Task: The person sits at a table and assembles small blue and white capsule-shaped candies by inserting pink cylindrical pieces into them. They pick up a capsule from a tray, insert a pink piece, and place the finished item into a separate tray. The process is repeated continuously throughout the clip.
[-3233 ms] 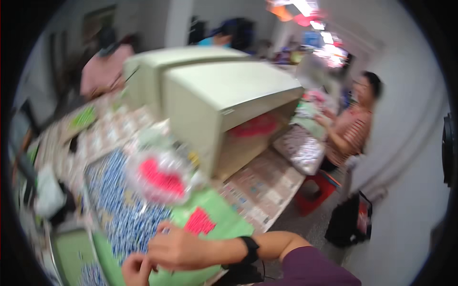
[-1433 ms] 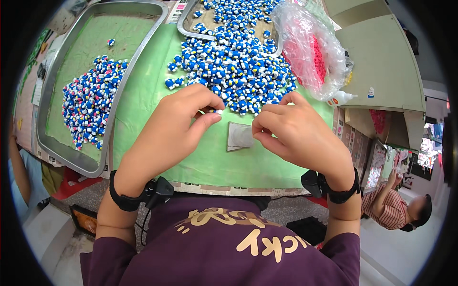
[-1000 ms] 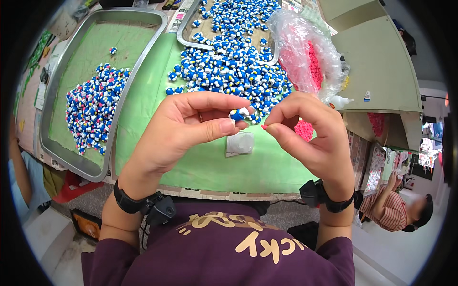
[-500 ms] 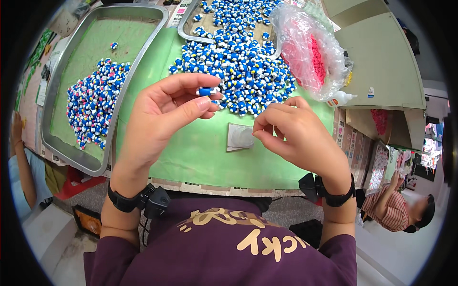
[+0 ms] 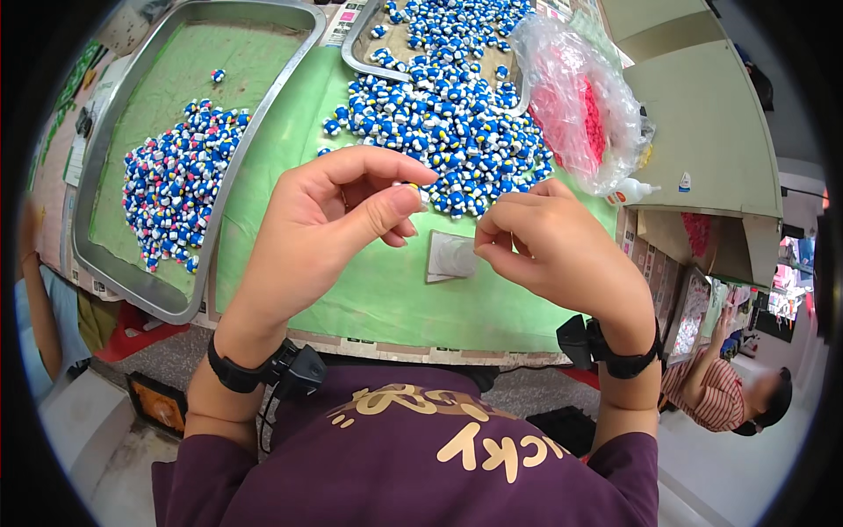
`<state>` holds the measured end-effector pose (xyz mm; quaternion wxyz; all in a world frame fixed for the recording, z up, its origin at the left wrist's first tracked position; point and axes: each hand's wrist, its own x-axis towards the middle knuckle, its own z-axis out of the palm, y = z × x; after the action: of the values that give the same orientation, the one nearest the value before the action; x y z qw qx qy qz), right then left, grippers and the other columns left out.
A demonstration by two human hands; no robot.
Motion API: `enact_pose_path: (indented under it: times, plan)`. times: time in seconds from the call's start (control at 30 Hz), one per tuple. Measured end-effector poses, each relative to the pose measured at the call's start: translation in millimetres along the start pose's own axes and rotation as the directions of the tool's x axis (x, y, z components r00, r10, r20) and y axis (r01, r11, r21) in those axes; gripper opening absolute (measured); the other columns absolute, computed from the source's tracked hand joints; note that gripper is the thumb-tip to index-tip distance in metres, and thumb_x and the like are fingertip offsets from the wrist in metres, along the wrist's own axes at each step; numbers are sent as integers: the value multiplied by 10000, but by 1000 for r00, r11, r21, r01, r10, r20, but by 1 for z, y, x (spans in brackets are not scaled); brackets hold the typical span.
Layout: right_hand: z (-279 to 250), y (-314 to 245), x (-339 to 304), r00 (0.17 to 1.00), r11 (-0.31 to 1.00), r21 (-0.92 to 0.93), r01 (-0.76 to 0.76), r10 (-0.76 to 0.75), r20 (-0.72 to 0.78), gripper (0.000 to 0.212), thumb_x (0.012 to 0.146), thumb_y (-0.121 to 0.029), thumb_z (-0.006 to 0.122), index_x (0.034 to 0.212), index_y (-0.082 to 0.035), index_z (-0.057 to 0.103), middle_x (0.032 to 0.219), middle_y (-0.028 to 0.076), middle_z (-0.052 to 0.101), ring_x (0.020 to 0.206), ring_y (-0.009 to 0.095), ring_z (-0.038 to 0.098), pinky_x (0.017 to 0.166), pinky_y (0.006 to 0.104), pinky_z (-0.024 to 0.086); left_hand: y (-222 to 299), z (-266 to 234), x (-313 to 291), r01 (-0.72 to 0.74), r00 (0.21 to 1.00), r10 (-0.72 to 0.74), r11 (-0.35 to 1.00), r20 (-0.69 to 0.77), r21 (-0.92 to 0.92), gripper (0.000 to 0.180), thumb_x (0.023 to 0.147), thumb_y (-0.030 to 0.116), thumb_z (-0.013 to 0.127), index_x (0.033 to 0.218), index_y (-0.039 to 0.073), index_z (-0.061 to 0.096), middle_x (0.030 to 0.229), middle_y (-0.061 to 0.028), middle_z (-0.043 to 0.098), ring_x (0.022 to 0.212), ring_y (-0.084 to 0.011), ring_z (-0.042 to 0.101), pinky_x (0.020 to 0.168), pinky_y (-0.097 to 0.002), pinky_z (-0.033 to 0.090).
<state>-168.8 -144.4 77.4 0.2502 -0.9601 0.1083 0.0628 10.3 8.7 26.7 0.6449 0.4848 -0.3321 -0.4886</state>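
My left hand [image 5: 307,233] is closed in a pinch between thumb and forefinger. Between them sits a small blue-and-white figure piece [image 5: 424,195], mostly covered by the fingers. To its right, my right hand [image 5: 562,235] has thumb and forefinger pressed together; whatever they hold, if anything, is too small to make out. Those fingertips are beside a small whitish round dish [image 5: 454,257] on a square pad [image 5: 436,272]. Behind both hands spreads a heap of blue-and-white pieces [image 5: 448,132] with yellow spots.
At left, a metal tray [image 5: 204,263] holds similar pieces with pink bits. A second metal tray [image 5: 378,72] stands behind the heap. A clear plastic bag [image 5: 615,105] of pink bits and a white bottle [image 5: 630,191] lie right, near a grey-green cabinet [image 5: 702,123]. Other people sit at both sides.
My left hand has turned and shifted slightly right, so its fingers now cover most of the piece. My right hand has moved slightly right, still pinched.
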Motion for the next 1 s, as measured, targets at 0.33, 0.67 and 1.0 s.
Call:
enact_pose_path:
  times: [0.33,0.67,1.0]
  plan:
    - [-6,-24,-1,898,901,420,111,90,-431,58,791,-56,702,831,-65,662,709,-6,618,597,111,576,672,270,382,6,12,8,147,988,-138,973,62,-177,318,855,50,696,1158,-22,630,984,-143,697,867,-195,698,724,-265,572]
    - [-1,-25,0,850,939,319,128,62,-523,82,793,-57,709,832,-85,642,726,-37,600,577,82,542,714,279,367,6,30,2,-7,1000,5,994,-15,-113,261,805,-50,725,1050,-34,638,985,-99,678,920,-150,665,806,-265,551]
    - [8,-25,-1,824,869,494,40,251,-508,165,785,-95,751,809,-60,591,715,-7,587,600,100,541,658,266,412,2,38,-1,-321,936,349,895,-37,310,271,786,-82,719,1045,-31,662,961,-107,665,893,-161,653,766,-256,547]
